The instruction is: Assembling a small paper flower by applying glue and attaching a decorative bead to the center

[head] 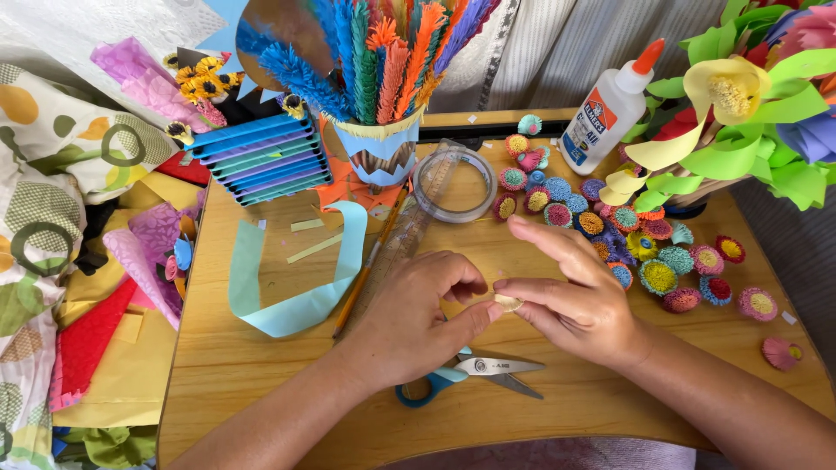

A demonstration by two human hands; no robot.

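Note:
Both my hands meet over the middle of the small wooden table (261,348). Between the thumb of my left hand (418,318) and the fingertips of my right hand (570,292) sits a small pale rolled paper piece (508,302), pinched from both sides. Blue-handled scissors (470,372) lie shut on the table just below my left hand. A pencil (370,261) and a clear ruler (409,235) lie slanted just left of and behind that hand.
Several small fringed paper flowers (662,252) cover the table's right side. A glue bottle (605,109), tape roll (455,183), cup of paper feathers (383,148), light-blue paper strip (287,305) and blue accordion paper stack (261,157) stand behind. Coloured paper sheets (113,348) lie left; a paper bouquet (749,113) stands right.

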